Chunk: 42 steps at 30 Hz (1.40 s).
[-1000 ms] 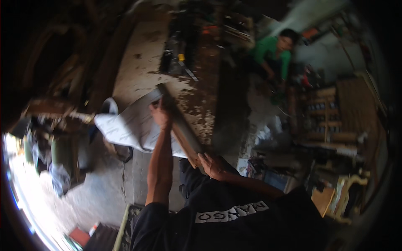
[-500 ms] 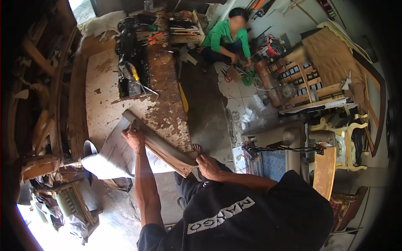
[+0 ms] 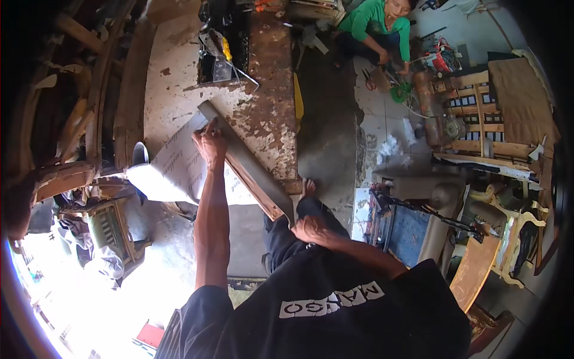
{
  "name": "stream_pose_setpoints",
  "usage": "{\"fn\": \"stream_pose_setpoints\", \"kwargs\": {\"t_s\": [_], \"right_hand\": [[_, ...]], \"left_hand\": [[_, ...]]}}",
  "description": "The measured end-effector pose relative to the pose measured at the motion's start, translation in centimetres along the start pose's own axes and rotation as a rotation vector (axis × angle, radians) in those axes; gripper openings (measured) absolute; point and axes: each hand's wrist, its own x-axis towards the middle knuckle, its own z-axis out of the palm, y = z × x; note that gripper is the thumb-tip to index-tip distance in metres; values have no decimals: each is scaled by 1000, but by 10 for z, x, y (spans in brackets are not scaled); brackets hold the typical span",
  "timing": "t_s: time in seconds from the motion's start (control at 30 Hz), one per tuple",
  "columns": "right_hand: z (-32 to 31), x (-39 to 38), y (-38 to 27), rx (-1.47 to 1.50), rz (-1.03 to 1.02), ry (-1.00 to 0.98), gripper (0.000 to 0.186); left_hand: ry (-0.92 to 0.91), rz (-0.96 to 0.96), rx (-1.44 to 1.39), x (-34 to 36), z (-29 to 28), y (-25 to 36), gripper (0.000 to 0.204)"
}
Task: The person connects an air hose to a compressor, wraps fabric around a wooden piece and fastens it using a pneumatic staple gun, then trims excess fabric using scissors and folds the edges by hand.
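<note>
A long wooden board lies slantwise over the workbench's near edge. Along its right side runs a grey-brown upholstery cover, whose white, printed backing spreads out to the left. My left hand is closed, with curled fingers gripping the cover near the board's far end. At the near end my right hand is also closed, pinching the cover's corner, which stretches past the wood. Its fingertips are partly hidden.
The worn workbench bears a black machine part and a yellow-handled screwdriver. A person in green crouches at the far right. Scissors lie on the floor nearby. Chair frames and an armchair stand to the right.
The view has tilted, so the bench sits higher and farther right. My right hand has drawn the cover's corner a little away from the board's end. My left hand keeps its grip.
</note>
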Motion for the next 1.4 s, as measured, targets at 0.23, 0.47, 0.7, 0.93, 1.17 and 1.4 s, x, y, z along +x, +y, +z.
{"fn": "stream_pose_setpoints", "kwargs": {"t_s": [0.23,0.47,0.7,0.93,1.17,1.4], "right_hand": [[9,-35,88,203,127,-33,44],[5,-94,237,266,330,223,33],[-16,-118,305,490,320,438,32],[-4,-94,316,888,308,556,27],[35,-62,317,540,440,430,35],[-42,-24,355,498,514,578,32]], "left_hand": [[-6,294,218,-35,0,-3,51],[-54,310,271,-132,29,10,44],[-50,212,-115,-131,52,6,45],[-16,283,-43,-135,36,0,45],[-21,366,93,-129,40,7,45],[33,540,252,-172,55,104,37]]}}
